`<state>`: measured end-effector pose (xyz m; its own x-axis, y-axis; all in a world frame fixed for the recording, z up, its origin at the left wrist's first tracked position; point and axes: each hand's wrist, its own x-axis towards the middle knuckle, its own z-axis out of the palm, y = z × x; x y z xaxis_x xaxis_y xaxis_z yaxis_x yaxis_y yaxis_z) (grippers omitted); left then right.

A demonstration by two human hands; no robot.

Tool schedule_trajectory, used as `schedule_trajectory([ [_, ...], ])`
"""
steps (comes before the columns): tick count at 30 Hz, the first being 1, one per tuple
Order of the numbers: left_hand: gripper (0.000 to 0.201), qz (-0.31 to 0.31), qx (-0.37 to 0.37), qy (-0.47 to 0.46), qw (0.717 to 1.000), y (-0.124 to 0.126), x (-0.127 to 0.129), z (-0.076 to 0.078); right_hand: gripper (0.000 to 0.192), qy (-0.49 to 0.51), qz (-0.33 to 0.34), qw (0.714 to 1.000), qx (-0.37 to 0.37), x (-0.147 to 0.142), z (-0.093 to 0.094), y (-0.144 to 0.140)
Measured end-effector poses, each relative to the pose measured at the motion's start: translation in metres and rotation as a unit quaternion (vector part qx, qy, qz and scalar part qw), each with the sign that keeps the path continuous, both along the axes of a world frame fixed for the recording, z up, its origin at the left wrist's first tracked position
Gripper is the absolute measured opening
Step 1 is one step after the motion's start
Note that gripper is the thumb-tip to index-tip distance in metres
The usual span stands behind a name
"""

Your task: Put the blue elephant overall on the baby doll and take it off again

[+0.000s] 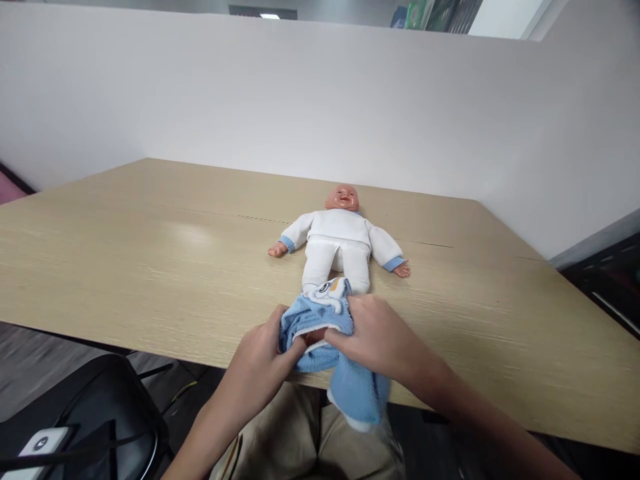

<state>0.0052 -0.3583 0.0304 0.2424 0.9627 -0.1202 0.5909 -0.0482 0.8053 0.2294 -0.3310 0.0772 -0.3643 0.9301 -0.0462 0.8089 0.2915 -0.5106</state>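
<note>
Fingers of the left hand (260, 357) and right hand (373, 337) are closed on a blue garment (320, 320), gathered at the feet of a doll (340, 243). Doll's feet are hidden by the cloth, and one garment leg hangs past the table (125, 247) edge. Light wood is backed by a white partition (250, 93). A dark chair (100, 413) bearing a phone (37, 447) is seen lower left.

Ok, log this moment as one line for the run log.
left hand: holding blue garment | right hand: holding blue garment | doll: on its back on table, feet toward garment
</note>
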Motion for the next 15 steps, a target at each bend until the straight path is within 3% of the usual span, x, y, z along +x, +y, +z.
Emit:
schedule_trajectory([
  [4,0.025,-0.017,-0.008,0.004,1.000,0.003,-0.001,-0.016,0.033,-0.027,-0.026,0.999,-0.011,-0.003,-0.013,0.001],
  [6,0.023,-0.039,0.011,-0.016,0.999,0.003,-0.001,-0.020,0.033,-0.017,-0.015,1.000,-0.019,-0.003,-0.018,0.001],
  [11,0.020,-0.044,0.015,-0.107,0.993,0.002,0.001,-0.028,0.023,0.081,0.025,0.996,-0.016,0.005,-0.024,0.003],
  [15,0.040,-0.003,0.066,-0.210,0.975,0.009,0.005,-0.040,0.023,0.176,0.013,0.984,-0.013,0.012,-0.031,0.011],
])
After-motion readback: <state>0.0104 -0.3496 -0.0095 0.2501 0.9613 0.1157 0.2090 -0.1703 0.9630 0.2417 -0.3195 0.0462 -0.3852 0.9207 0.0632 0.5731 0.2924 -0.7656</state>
